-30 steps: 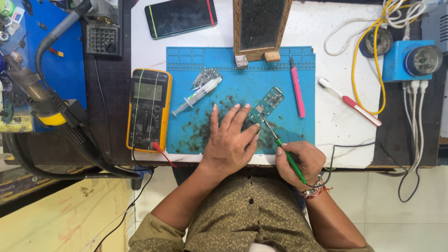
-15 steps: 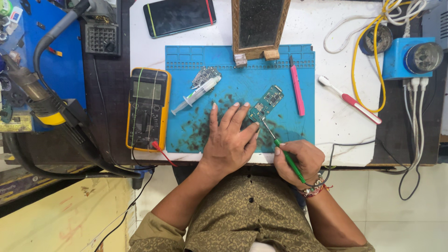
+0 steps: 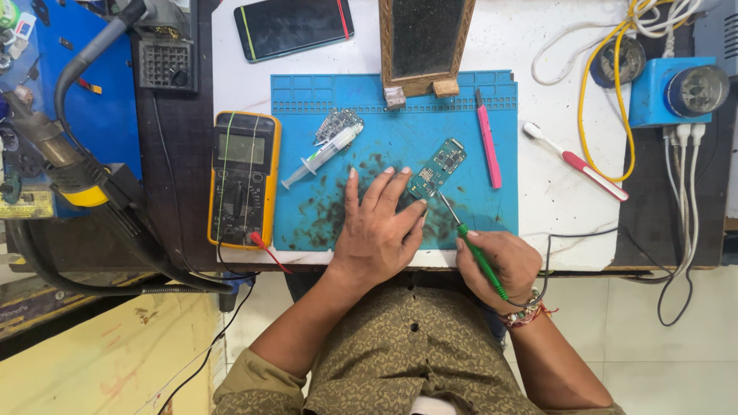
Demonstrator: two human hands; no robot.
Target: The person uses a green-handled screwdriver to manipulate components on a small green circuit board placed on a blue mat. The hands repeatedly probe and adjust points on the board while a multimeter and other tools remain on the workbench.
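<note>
Circuitry is exposed on the small green rectangular circuit board (image 3: 437,168), which lies tilted on the blue silicone work mat (image 3: 477,207), right of its middle. Its near corner is touched by the metal tip of the green-handled slim screwdriver (image 3: 470,244), so work on the board appears to be under way, with nothing visibly removed from it.

The screwdriver is gripped in the closed right hand (image 3: 500,261) at the mat's near edge, shaft angled up and left toward the board. The left hand (image 3: 377,227) is laid flat and open on the mat, fingers spread, fingertips just beside the board's left edge.

Farther left a clear plastic syringe (image 3: 321,157) and a yellow-cased multimeter (image 3: 243,178) are seen; a pink flat pry tool (image 3: 488,142) lies right of the board.
</note>
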